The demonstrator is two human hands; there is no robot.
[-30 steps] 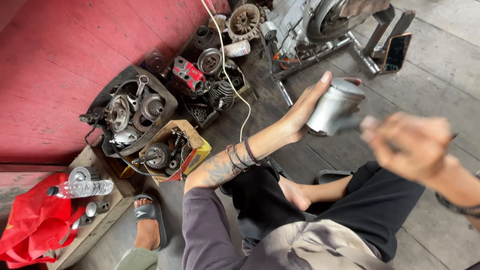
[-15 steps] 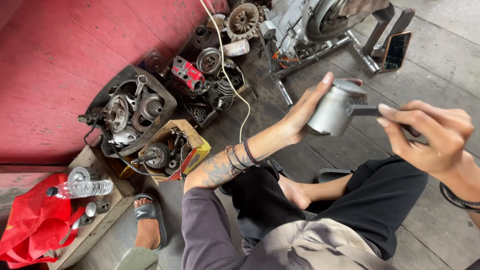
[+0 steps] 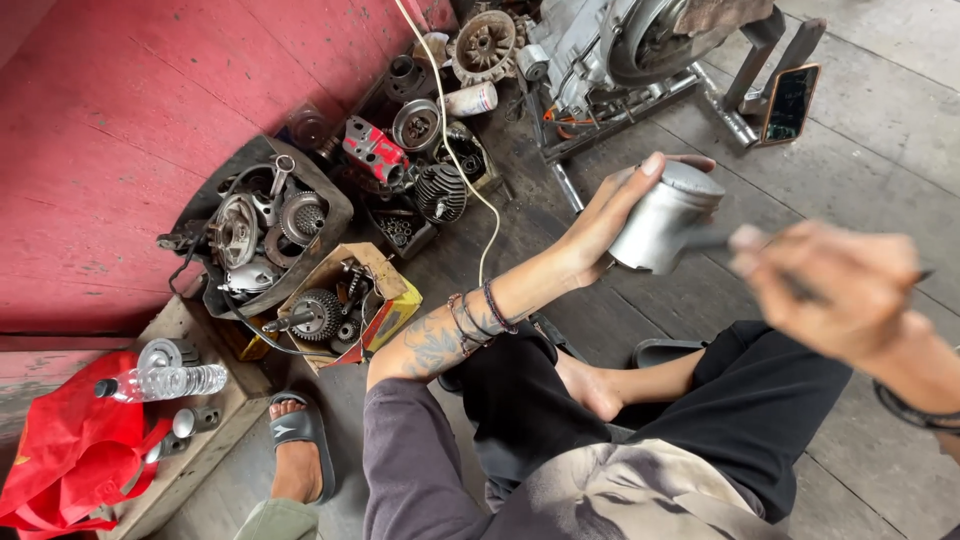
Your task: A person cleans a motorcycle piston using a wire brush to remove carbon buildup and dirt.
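Note:
My left hand (image 3: 610,215) is raised in front of me and grips a silver metal piston (image 3: 665,217), its domed crown facing up and to the right. My right hand (image 3: 840,290) is blurred with motion just right of the piston, closed around a thin dark tool (image 3: 715,240) whose tip touches the piston's side. I sit cross-legged on the wooden floor, with a bare foot (image 3: 590,385) below the hands.
Boxes of engine parts (image 3: 270,225) and a cardboard box of gears (image 3: 340,305) sit left against a red wall. A stripped engine on a stand (image 3: 610,50), a phone (image 3: 788,103), a water bottle (image 3: 165,382), a red bag (image 3: 70,450) and another person's sandalled foot (image 3: 298,445) surround me.
My right hand has swung back and forth beside the piston, working the tool against it. My left hand keeps the piston in nearly the same place.

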